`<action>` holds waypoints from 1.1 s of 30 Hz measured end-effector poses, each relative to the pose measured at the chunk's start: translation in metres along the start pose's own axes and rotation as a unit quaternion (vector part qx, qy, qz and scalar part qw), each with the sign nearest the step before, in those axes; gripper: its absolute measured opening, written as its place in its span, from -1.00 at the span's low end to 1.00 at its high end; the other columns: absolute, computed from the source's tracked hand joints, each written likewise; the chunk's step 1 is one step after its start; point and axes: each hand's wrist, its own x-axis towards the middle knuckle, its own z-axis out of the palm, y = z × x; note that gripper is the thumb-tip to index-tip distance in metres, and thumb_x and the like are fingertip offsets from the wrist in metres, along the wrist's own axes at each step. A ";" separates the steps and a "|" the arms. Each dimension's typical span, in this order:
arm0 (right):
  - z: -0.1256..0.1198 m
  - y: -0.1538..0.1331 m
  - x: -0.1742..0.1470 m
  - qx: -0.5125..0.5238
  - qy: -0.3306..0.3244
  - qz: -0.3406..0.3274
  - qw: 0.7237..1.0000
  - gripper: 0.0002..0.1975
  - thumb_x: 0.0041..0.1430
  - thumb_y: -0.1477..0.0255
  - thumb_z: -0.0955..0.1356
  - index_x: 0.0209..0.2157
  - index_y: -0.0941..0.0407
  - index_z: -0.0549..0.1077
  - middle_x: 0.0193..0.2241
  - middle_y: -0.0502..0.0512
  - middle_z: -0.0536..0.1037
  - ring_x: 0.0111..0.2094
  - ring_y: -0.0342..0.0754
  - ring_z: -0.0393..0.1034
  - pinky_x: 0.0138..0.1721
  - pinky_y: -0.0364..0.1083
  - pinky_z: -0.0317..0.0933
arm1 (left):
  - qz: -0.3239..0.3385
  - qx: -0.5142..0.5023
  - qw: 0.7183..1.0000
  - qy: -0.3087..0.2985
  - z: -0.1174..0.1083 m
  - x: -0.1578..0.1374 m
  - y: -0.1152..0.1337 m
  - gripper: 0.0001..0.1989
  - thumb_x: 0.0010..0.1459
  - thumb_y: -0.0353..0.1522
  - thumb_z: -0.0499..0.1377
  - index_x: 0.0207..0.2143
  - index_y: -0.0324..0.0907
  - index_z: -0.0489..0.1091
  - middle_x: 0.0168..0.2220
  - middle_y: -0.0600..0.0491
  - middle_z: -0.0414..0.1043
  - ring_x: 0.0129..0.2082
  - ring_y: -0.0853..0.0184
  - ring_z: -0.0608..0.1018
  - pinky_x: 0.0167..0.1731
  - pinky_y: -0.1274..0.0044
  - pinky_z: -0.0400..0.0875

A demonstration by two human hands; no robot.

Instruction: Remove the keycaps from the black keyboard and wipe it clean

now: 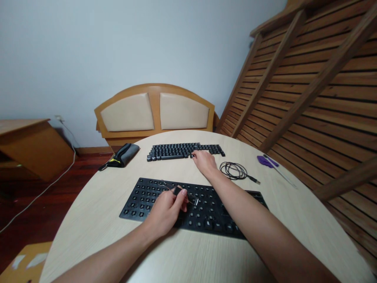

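Observation:
Most switches of the black keyboard (134, 200) in front of me are bare, with some dark keycaps on its near right part. My left hand (166, 208) is closed over the middle of it, around a wire keycap puller (177, 191) with a dark grip and thin wire loops sticking out on both sides. Farther back, loose black keycaps (173, 151) are laid out in keyboard order. My right hand (204, 160) reaches to them, its fingers closed on a small keycap (192, 155) at the near edge of the layout.
A coiled black USB cable (234, 171) lies right of the keyboard on the round table (97, 236). Toward the right edge are a purple cloth (266, 161) and a thin brush-like stick (281, 173). A folded dark grey pouch (123, 155) lies at the left edge.

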 end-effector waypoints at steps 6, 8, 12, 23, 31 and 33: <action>0.002 -0.003 0.001 0.014 -0.004 -0.007 1.000 -0.66 0.36 0.41 0.21 0.08 0.01 0.47 0.02 0.14 0.57 0.02 0.03 0.45 -0.03 -0.06 0.26 | -0.009 0.016 1.000 -0.002 0.000 -0.001 0.000 -0.44 0.40 -0.10 -0.12 -0.53 -0.16 0.39 -0.52 0.03 0.46 -0.43 0.24 0.51 -0.29 0.46 0.32; 0.003 -0.003 0.002 0.017 -0.006 -0.008 1.000 -0.66 0.36 0.40 0.22 0.08 0.01 0.47 0.03 0.14 0.57 0.02 0.04 0.44 -0.03 -0.05 0.26 | -0.010 0.017 1.000 -0.003 0.000 -0.002 0.001 -0.44 0.40 -0.10 -0.12 -0.54 -0.16 0.38 -0.52 0.02 0.47 -0.43 0.24 0.51 -0.29 0.46 0.32; 0.004 -0.003 0.003 0.018 -0.005 -0.011 1.000 -0.67 0.37 0.39 0.22 0.08 0.00 0.46 0.03 0.14 0.57 0.01 0.05 0.44 -0.03 -0.03 0.26 | -0.009 0.016 1.000 -0.004 -0.001 -0.002 0.001 -0.47 0.40 -0.11 -0.12 -0.53 -0.15 0.38 -0.51 0.03 0.48 -0.42 0.24 0.52 -0.29 0.46 0.32; 0.004 -0.003 0.001 0.019 0.002 -0.012 1.000 -0.69 0.37 0.39 0.25 0.07 0.03 0.45 0.02 0.14 0.56 0.03 0.04 0.43 -0.02 -0.04 0.26 | -0.012 0.022 1.000 -0.006 0.000 -0.002 0.001 -0.46 0.39 -0.10 -0.12 -0.52 -0.16 0.39 -0.51 0.01 0.48 -0.42 0.23 0.53 -0.29 0.46 0.32; 0.002 -0.005 -0.002 0.024 -0.005 -0.013 1.000 -0.69 0.37 0.39 0.24 0.08 0.03 0.44 0.04 0.15 0.54 0.06 0.03 0.39 0.00 -0.05 0.24 | -0.008 0.029 1.000 -0.006 0.001 -0.002 -0.001 -0.47 0.40 -0.11 -0.12 -0.51 -0.16 0.38 -0.50 0.03 0.48 -0.42 0.24 0.52 -0.30 0.47 0.32; 0.002 -0.005 -0.003 0.024 -0.007 -0.010 1.000 -0.69 0.37 0.39 0.24 0.08 0.03 0.44 0.04 0.15 0.55 0.06 0.03 0.40 -0.01 -0.05 0.25 | -0.005 0.029 1.000 -0.006 0.001 -0.002 -0.001 -0.47 0.41 -0.11 -0.12 -0.51 -0.16 0.38 -0.50 0.03 0.48 -0.43 0.25 0.52 -0.30 0.47 0.31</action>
